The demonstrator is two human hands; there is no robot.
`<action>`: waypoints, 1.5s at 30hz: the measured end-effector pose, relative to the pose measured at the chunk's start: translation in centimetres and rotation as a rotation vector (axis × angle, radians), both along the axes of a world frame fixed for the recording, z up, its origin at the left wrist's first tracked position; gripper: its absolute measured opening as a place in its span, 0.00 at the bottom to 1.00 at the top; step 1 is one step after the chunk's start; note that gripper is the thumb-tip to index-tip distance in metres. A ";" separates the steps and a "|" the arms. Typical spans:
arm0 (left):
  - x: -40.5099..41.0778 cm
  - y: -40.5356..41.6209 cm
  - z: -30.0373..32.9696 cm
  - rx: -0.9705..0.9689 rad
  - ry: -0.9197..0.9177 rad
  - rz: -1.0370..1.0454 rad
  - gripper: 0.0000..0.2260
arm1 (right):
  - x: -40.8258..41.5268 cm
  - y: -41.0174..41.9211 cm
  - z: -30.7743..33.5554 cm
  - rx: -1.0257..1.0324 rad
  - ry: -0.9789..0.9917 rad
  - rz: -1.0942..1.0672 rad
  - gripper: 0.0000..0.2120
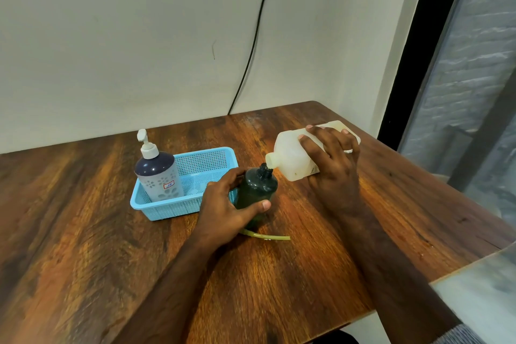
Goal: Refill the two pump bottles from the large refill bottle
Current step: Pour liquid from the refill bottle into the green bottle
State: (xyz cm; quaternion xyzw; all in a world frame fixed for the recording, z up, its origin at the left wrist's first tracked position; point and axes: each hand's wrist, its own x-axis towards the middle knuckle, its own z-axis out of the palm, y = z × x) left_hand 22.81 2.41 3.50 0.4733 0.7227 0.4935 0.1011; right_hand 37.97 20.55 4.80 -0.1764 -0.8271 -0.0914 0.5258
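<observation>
A dark green pump bottle (255, 186) stands open-necked on the wooden table (83, 232), and my left hand (226, 208) grips its body from the left. My right hand (333, 160) holds the large translucent white refill bottle (290, 155) tipped sideways, its open spout right over the green bottle's neck. A yellowish pump tube (268, 236) lies on the table in front of the green bottle, its pump head hidden behind my left hand. The second pump bottle (157, 173), white with a dark top and its white pump fitted, stands in the blue basket (178, 207).
The blue basket sits left of the green bottle, touching my left hand. A black cable (252, 45) runs down the wall behind the table. The table's right edge and a window lie to the right.
</observation>
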 end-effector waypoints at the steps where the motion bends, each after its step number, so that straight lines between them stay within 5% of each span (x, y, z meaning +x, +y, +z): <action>1: 0.0 0.0 0.0 0.002 0.001 0.001 0.29 | 0.0 0.0 0.0 0.000 0.004 0.002 0.38; 10: 0.0 0.0 -0.1 -0.002 -0.013 0.005 0.28 | 0.0 0.0 0.0 -0.027 -0.002 0.011 0.32; 20: 0.1 -0.1 0.0 -0.008 -0.018 0.023 0.36 | 0.0 0.0 0.1 -0.024 -0.017 0.002 0.38; 33: 0.1 -0.2 0.1 -0.012 -0.020 0.015 0.31 | 0.0 0.0 0.0 -0.015 -0.010 -0.005 0.37; 45: 0.1 -0.1 -0.1 -0.013 -0.020 0.014 0.35 | -0.1 0.1 -0.1 0.006 -0.005 -0.012 0.39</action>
